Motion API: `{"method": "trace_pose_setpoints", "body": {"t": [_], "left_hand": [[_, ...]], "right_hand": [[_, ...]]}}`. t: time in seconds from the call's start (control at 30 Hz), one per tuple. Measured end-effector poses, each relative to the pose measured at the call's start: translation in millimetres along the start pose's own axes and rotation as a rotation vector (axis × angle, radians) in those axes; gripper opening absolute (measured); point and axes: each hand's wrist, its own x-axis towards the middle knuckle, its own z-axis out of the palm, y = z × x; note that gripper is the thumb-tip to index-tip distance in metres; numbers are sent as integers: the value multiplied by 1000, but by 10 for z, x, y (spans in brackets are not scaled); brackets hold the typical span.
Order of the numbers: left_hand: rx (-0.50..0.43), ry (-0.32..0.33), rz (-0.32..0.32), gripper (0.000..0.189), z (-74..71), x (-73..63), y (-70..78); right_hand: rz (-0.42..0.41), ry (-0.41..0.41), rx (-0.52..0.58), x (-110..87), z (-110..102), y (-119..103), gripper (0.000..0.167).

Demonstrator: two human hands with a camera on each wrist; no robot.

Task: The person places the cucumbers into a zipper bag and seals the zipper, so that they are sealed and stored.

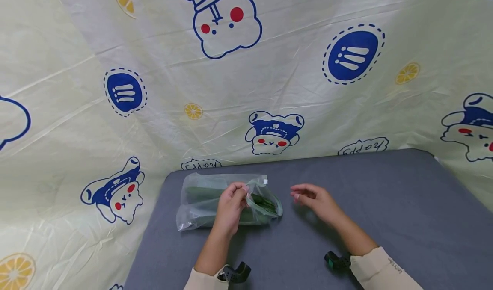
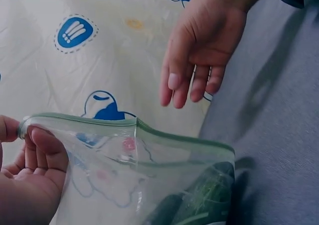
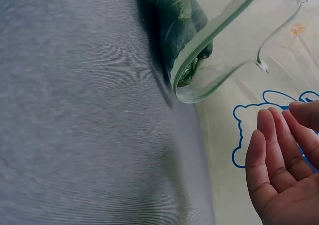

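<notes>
A clear zip bag [image 1: 200,213] with a green-edged mouth lies on the grey table, its open end facing right. Dark green cucumbers [image 1: 265,203] show inside, one with its end near the mouth. My left hand [image 1: 232,202] pinches the bag's rim between thumb and fingers and lifts it; in the left wrist view the green zip strip [image 2: 184,140] runs off from that grip. A small white slider [image 3: 262,65] sits on the rim. Off to the right of the mouth, my right hand [image 1: 313,199] hovers with relaxed fingers, holding nothing.
The grey tabletop [image 1: 385,204] stretches to the right of both hands. Behind it hangs a pale sheet [image 1: 231,89] printed with cartoon bears and orange slices. Black wrist devices [image 1: 337,262] are strapped at both cuffs.
</notes>
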Motion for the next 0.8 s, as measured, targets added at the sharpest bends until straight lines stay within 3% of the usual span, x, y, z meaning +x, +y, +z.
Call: {"method": "trace_pose_setpoints", "body": {"t": [0.27,0.5,0.6,0.8], "left_hand": [[-22,-25,33,6,13,62,255],[-98,-59,72,11,-16,149,602],[-119,-103,84,16,-37,163,788],[-161,-187,60,24,-67,172,1144]], "right_hand": [[30,13,18,115,-1,-133,34],[19,-68,0,183,24,-293,39],[-12,-122,-59,214,54,-410,41],[-163,-195,-149,293,121,-794,42]]}}
